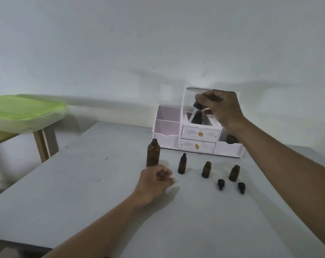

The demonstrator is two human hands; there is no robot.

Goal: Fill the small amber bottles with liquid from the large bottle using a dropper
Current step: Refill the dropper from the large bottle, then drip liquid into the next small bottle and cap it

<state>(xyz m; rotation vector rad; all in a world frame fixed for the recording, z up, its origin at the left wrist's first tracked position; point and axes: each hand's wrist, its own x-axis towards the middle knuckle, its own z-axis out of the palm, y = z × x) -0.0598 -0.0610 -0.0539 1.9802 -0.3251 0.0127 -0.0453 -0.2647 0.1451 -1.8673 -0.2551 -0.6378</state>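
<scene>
The large amber bottle (153, 153) stands uncapped on the grey table (83, 183). To its right stand three small amber bottles: the left one (182, 164) capped, the middle one (206, 169) and the right one (234, 173) uncapped. Two black dropper caps (220, 184) (241, 187) lie in front of them. My right hand (221, 108) is raised above the organizer and pinches a dropper (195, 110) by its black cap, its glass tube slanting down-left. My left hand (154, 180) rests on the table just in front of the large bottle, its fingers loosely curled and holding nothing.
A white organizer (197, 138) with two drawers, open side bins and a raised clear lid stands at the back of the table; dark bottles sit inside it. A green-lidded plastic box (23, 112) rests on a wooden stand at the left. A plain wall is behind.
</scene>
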